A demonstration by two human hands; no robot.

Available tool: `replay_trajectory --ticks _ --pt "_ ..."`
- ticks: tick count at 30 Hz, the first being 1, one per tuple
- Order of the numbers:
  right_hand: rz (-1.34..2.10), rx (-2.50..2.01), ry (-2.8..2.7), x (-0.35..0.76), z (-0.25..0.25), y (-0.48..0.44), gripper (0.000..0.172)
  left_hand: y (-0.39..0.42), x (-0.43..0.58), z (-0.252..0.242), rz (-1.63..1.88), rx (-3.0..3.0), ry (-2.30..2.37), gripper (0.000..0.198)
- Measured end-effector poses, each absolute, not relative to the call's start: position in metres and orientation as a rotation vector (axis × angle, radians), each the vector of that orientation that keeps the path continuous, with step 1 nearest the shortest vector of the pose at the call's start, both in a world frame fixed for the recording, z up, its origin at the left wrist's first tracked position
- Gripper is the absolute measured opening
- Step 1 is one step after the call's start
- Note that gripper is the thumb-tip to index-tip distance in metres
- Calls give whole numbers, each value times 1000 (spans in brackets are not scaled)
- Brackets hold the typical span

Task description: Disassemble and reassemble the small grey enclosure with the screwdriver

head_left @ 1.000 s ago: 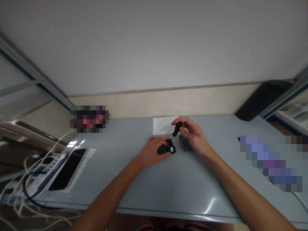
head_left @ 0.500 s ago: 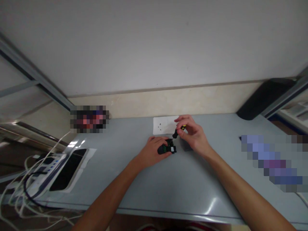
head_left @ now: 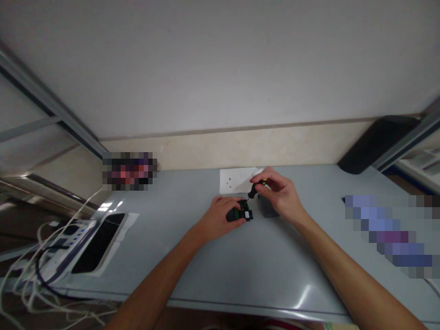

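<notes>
My left hand [head_left: 220, 217] is closed around a small black device [head_left: 235, 215] with green circuit board showing, and presses it on the grey table. In my right hand [head_left: 280, 192] is a screwdriver [head_left: 253, 190] with a black and yellow handle, pinched between thumb and fingers. Its thin shaft slants down to the device's opened part; whether the tip sits in a screw cannot be made out. Behind the device lies a sheet of white paper [head_left: 235, 180] with several tiny dark pieces on it. A dark grey block [head_left: 269, 208] stands under my right hand, partly hidden.
On the left, a phone [head_left: 99, 243] lies on white paper beside a power strip [head_left: 70, 243] and tangled white cables [head_left: 30, 293]. A black cylinder-like object [head_left: 378, 142] leans at the back right. Blurred-out items [head_left: 130, 172] sit at the back left, others [head_left: 388, 236] at the right.
My right hand's fingers have shifted slightly around the screwdriver handle. The device stays in my left hand, almost unmoved.
</notes>
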State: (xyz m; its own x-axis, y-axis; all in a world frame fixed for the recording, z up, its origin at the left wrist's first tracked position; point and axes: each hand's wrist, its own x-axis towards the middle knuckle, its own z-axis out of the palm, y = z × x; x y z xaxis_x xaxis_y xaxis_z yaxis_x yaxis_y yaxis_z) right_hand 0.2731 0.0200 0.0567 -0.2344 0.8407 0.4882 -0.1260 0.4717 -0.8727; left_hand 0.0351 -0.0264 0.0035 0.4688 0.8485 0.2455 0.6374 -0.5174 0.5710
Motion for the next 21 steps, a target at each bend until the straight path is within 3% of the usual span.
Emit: replay_trajectory --ticks 5,21 --pt "1201 -561 -1472 271 55 20 17 -26 35 3 704 2322 1252 27" --pt "1060 -701 -1490 278 54 28 18 -26 34 1 700 2345 1249 28"
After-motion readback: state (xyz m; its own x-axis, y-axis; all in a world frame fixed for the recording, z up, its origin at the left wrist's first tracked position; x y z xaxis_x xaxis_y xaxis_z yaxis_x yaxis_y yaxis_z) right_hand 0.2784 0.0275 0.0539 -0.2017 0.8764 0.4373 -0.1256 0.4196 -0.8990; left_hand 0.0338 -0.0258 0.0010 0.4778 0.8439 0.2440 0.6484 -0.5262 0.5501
